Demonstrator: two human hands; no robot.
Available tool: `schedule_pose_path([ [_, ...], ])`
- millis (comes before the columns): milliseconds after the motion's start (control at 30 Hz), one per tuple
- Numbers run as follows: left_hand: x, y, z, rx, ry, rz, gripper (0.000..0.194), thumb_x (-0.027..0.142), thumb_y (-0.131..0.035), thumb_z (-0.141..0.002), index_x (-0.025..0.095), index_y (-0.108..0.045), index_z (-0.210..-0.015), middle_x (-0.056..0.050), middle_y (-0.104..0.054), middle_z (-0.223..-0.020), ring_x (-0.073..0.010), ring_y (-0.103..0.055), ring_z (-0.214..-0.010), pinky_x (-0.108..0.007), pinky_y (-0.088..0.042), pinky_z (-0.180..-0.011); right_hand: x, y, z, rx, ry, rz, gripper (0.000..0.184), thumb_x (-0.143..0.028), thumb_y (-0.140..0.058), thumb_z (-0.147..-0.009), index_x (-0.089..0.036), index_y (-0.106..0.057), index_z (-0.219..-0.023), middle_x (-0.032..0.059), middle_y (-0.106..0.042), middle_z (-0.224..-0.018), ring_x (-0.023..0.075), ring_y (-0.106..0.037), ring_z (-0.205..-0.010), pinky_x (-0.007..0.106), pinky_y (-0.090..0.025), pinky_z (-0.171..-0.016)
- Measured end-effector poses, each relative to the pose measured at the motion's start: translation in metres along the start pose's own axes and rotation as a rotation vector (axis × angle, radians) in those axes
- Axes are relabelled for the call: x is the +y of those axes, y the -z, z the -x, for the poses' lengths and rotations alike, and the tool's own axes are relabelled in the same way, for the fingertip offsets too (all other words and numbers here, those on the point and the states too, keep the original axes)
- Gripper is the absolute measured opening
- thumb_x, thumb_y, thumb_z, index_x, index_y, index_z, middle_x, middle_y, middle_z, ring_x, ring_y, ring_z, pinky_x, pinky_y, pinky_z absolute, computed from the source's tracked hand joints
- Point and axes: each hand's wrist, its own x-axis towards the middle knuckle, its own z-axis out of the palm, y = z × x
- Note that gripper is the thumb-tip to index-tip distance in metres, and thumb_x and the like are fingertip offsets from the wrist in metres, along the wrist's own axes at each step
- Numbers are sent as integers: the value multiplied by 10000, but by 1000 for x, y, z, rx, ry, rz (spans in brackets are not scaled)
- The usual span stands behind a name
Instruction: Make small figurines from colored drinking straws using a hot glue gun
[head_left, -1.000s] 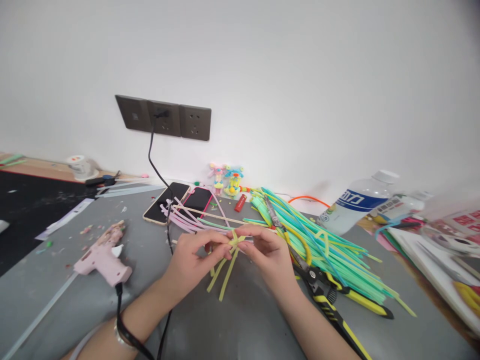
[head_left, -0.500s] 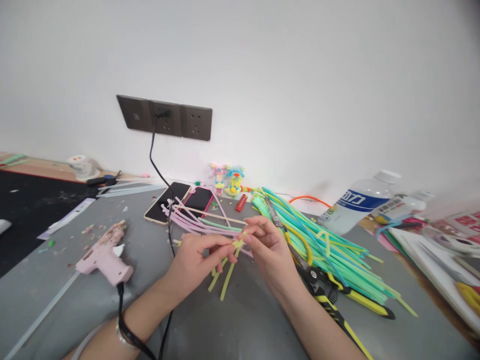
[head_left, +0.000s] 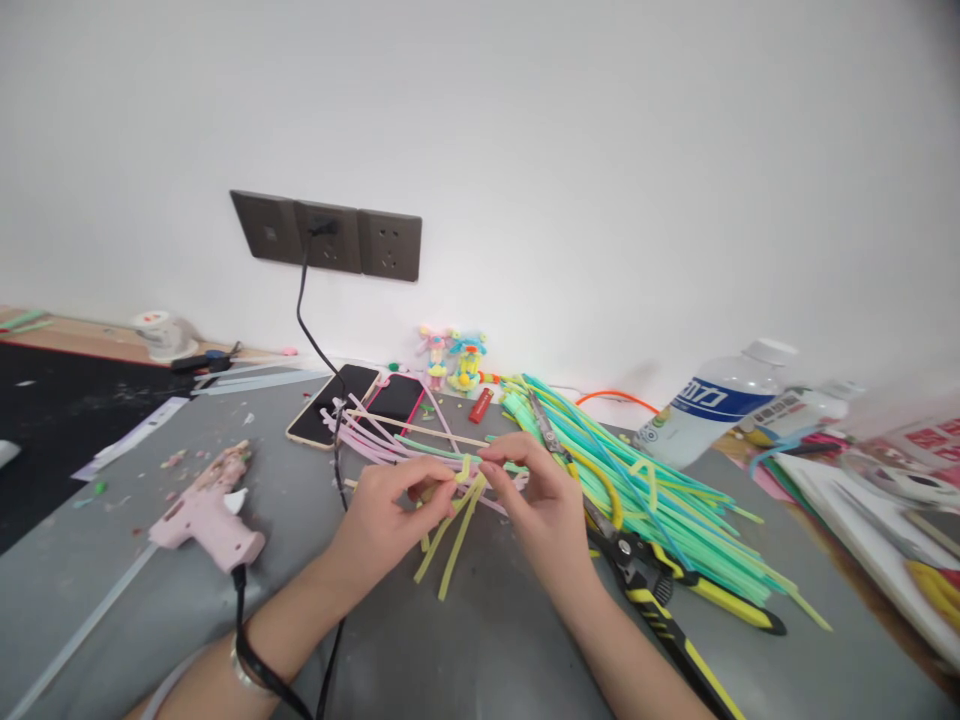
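Note:
Between my hands, above the grey table [head_left: 420, 660], is a piece of bent yellow pipe cleaner [head_left: 457, 545], its loose ends hanging down. My left hand [head_left: 397, 510] pinches a short folded end of it between thumb and forefinger. From the other side, the thumb and forefinger of my right hand [head_left: 540, 500] come together at the top of the yellow strands; the fingers partly hide the contact. Behind them lie pink pipe cleaners [head_left: 390, 445]. Right of my right hand is a large bundle of green pipe cleaners [head_left: 682, 520], with yellow-handled pliers [head_left: 637, 560] on its near side.
A pink glue gun [head_left: 210, 520] lies left, its black cord [head_left: 240, 600] passing my left forearm. Two phones [head_left: 330, 405], a red piece [head_left: 481, 405] and two small pipe-cleaner figures [head_left: 466, 362] are near the wall. A plastic bottle [head_left: 712, 400] leans at the right.
My fingertips have drawn slightly apart, and a short folded yellow end now shows between them. My right fingers have straightened somewhat. The things on the table stay put.

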Motion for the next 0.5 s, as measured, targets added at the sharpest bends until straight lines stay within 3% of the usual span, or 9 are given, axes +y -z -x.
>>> schedule_pose_path([
  [133, -5, -1, 1, 9, -52, -83, 159, 102, -574, -849, 179, -691, -773, 17, -722, -626, -102, -670, -564, -163, -504, -566, -3, -1, 3, -73, 57, 52, 64, -206, -701, -868, -251, -739, -893, 35, -733, -840, 219, -656, -828, 353, -475, -789],
  [400, -5, 0, 2, -34, 6, -104, 161, 149, -570, -901, 188, -676, -787, 25, -734, -669, -94, -669, -580, -160, -494, -564, 2, -3, 4, -75, -196, -98, 65, -266, -753, -796, -233, -764, -851, 53, -767, -836, 230, -692, -803, 319, -528, -677],
  [500, -6, 0, 2, -47, 1, -127, 133, 154, -578, -900, 186, -677, -818, 20, -740, -686, -103, -679, -602, -170, -493, -573, 2, -3, 2, -94, -230, -136, 87, -282, -769, -774, -226, -766, -841, 65, -773, -844, 240, -705, -813, 324, -541, -675],
])
